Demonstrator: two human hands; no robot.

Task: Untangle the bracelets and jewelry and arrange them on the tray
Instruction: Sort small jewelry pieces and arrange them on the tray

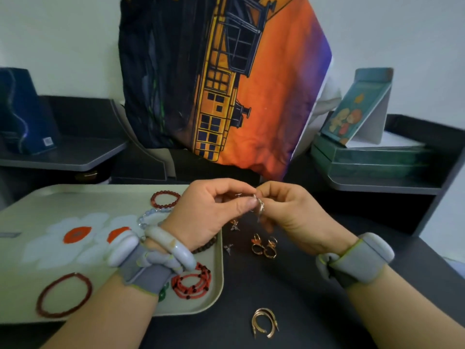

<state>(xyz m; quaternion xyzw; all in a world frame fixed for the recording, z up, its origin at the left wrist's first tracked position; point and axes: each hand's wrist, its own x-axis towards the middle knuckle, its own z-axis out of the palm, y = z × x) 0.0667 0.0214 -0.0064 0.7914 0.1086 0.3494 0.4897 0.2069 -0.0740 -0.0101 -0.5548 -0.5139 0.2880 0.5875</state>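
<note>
Above a dark desk, beside a flower-print tray [15,222] of beaded bracelets [165,199], the left hand [206,212] and right hand [297,217] pinch a small silver trinket [260,206] between fingertips, a printed cushion [226,79] behind.

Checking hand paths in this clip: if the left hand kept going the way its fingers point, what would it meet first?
Probably the right hand: the left hand points right, fingertips almost touching it around the small silver jewelry piece.

We see a large cushion [226,79], printed with a yellow building on an orange sky, leaning against the pale wall at the back. To its left a dark blue box [24,112] stands on a grey shelf [75,154]. On the right, a teal picture card [357,109] stands on stacked green boxes [372,159].
</note>
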